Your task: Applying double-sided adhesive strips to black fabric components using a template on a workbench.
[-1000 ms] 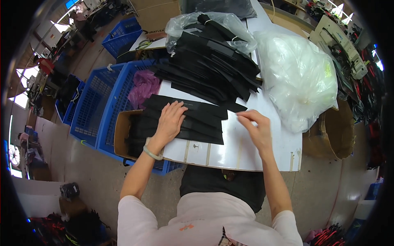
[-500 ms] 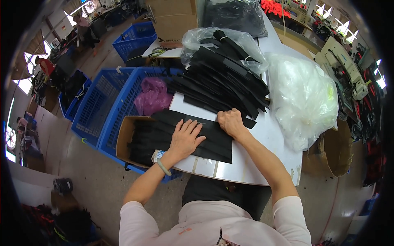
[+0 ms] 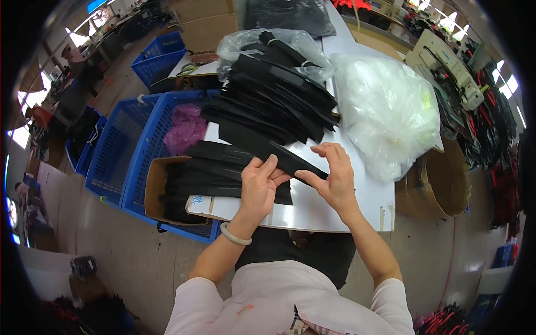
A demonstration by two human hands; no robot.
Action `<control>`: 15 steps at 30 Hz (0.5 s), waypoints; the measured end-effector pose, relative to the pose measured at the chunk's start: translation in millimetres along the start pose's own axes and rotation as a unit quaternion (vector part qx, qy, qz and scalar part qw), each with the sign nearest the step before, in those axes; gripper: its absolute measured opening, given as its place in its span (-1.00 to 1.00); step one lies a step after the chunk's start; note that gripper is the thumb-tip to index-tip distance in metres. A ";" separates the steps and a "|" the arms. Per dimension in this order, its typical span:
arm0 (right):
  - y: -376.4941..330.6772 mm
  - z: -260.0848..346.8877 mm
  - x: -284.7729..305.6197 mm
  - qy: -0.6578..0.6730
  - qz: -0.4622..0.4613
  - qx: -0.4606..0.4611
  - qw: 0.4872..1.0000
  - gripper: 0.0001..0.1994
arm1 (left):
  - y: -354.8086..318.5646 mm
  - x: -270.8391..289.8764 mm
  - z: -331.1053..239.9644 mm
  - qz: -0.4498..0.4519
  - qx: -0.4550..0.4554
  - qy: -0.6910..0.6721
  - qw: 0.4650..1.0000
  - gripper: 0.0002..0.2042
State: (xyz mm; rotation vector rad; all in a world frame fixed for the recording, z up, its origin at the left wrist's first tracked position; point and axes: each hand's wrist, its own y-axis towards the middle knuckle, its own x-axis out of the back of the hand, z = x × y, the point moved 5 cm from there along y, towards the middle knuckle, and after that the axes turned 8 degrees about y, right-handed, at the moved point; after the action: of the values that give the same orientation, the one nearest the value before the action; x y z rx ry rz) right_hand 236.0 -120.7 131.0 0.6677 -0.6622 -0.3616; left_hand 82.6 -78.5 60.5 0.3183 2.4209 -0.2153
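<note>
A black fabric strip (image 3: pixel 251 143) lies slantwise from the large pile to the front of the white table. My left hand (image 3: pixel 258 187), a pale bangle on its wrist, is turned on its side with fingers curled at the strip's near edge, closed on it. My right hand (image 3: pixel 338 181) is at the strip's right end, thumb and forefinger spread apart with the thumb tip at the edge. More black fabric pieces (image 3: pixel 215 174) lie left of my left hand, running into an open cardboard box (image 3: pixel 156 187). Beyond my hands is the fanned pile of black strips (image 3: pixel 273 95).
Blue plastic crates (image 3: pixel 120 148) stand on the left, one holding a purple bag (image 3: pixel 185 129). A large clear bag of white material (image 3: pixel 388 111) fills the table's right side, near a sewing machine (image 3: pixel 444 67). A cardboard box (image 3: pixel 441 181) stands below at right.
My left hand has lifted off the flat black pieces and turned to the slanted strip. My right hand has opened from its closed grip. The whole view has shifted slightly.
</note>
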 end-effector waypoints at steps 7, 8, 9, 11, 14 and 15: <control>-41.2 -21.2 14.0 0.211 0.144 -0.243 0.936 -0.81 | -13.4 -36.7 2.0 0.012 -0.040 0.007 0.999 -0.73; -41.0 -11.9 13.6 0.184 0.148 -0.213 0.948 -0.80 | -17.7 -34.7 -0.1 0.029 -0.022 -0.011 0.999 -0.75; -42.0 -7.2 11.1 0.183 0.147 -0.196 0.952 -0.81 | -19.2 -28.5 -2.8 0.043 -0.011 -0.028 0.999 -0.77; -52.1 -4.5 6.7 0.175 0.156 -0.177 0.956 -0.83 | -19.2 -22.0 2.7 0.014 -0.054 0.026 0.998 -0.82; -58.5 -7.2 25.1 0.152 0.120 -0.219 0.956 -0.85 | -10.7 -42.8 14.8 -0.009 -0.052 0.070 0.996 -0.89; -65.4 -16.8 25.3 0.172 0.095 -0.256 0.947 -0.81 | -10.5 -48.3 18.0 -0.010 -0.048 0.049 0.998 -0.89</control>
State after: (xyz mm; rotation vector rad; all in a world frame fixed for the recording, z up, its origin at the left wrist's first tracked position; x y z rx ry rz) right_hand 259.3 -174.1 88.4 0.1572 -0.2736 -0.2151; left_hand 126.4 -101.1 78.9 0.2681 2.5232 -0.0932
